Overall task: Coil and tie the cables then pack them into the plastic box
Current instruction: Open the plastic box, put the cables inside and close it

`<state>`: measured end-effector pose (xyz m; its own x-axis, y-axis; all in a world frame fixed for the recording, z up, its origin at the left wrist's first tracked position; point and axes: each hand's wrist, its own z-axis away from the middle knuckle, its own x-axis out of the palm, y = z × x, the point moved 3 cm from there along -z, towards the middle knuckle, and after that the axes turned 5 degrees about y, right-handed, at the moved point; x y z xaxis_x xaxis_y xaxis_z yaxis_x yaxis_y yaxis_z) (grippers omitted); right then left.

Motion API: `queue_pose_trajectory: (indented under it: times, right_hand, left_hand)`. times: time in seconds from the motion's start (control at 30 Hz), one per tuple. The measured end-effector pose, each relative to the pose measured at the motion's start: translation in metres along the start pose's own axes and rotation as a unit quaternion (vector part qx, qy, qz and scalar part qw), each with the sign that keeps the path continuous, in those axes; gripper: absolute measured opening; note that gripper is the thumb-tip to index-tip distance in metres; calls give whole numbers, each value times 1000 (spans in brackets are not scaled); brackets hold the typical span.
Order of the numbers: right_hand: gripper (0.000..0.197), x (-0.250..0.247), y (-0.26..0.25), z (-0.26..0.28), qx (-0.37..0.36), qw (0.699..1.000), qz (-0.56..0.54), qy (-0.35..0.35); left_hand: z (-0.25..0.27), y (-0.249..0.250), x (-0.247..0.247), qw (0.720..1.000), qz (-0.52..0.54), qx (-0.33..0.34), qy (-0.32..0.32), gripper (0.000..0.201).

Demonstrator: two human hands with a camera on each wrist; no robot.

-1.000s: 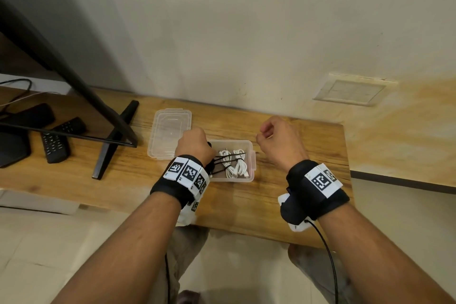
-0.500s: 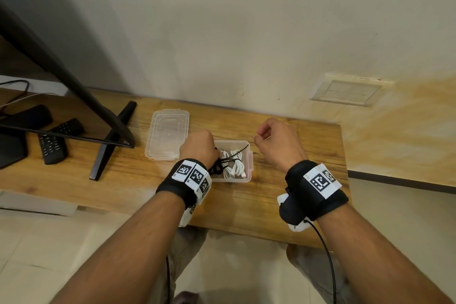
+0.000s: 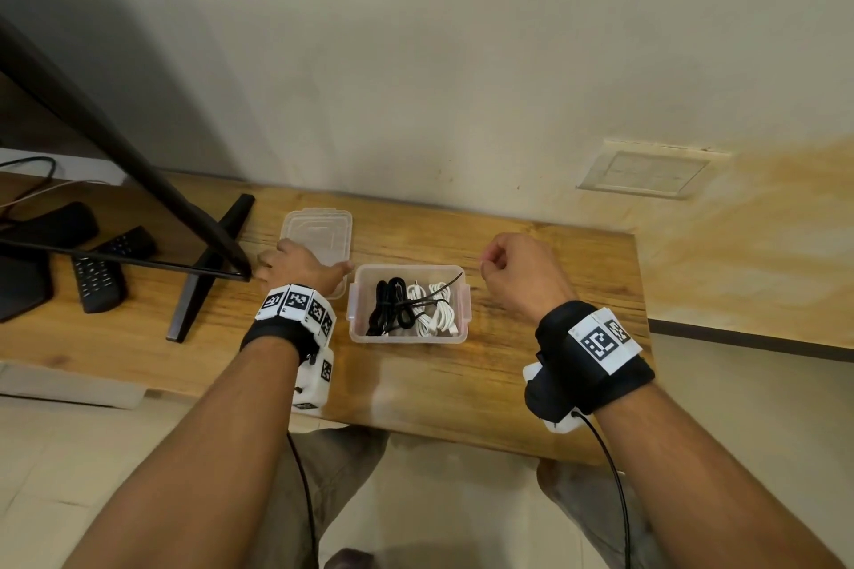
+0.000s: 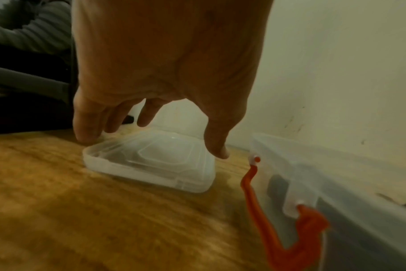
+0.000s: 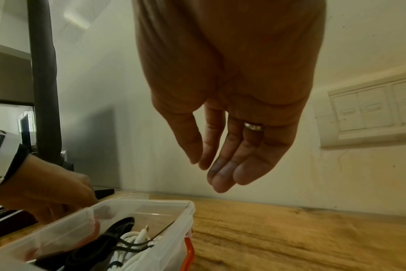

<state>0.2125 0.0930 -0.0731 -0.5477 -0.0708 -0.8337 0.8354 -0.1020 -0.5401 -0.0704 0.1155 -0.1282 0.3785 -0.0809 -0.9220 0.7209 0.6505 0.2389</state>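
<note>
The clear plastic box (image 3: 406, 340) stands open mid-table with a coiled black cable (image 3: 390, 307) and a coiled white cable (image 3: 434, 314) inside, each tied. Its clear lid (image 3: 319, 229) lies flat just to the left and behind. My left hand (image 3: 300, 266) is down on the lid's near end. In the left wrist view the fingers (image 4: 86, 135) touch one edge of the lid (image 4: 151, 161) and the thumb touches the other. My right hand (image 3: 517, 273) hovers to the right of the box; its fingers (image 5: 220, 176) hang relaxed and hold nothing.
A black monitor stand (image 3: 203, 273) and screen edge sit close to the left of the lid. Two remotes (image 3: 99, 277) lie further left. The wooden table (image 3: 462, 379) ends at its right edge (image 3: 640, 291). The wall runs right behind, with a switch plate (image 3: 647, 171).
My left hand has left the box, with the black cable now lying inside it, and has moved left onto the lid. My right hand has hardly moved.
</note>
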Motion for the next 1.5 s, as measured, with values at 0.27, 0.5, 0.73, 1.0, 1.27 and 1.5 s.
queue_pose_trajectory:
  times: [0.27,0.5,0.73,1.0,1.27,1.5]
  right_hand:
    - [12,-1,2,-2,-4,1000,-4,9]
    - [24,-20,-7,-5,61,962,-256,69]
    - [66,-38,-31,11,142,753,-638,-75]
    - [25,-43,14,2,253,774,-580,-33]
    - [30,-31,35,-5,257,869,-423,1]
    - [22,11,22,-5,260,901,-338,-77]
  left_hand:
    - [2,7,-5,1000,-4,0,-5,114]
    - [39,54,-53,952,126,222,170,119]
    - [88,92,-40,867,126,410,252,99]
    - [120,107,-25,788,41,564,243,56]
    - [99,77,-51,902,239,359,5,77]
    - [80,61,-32,945,249,204,-63,28]
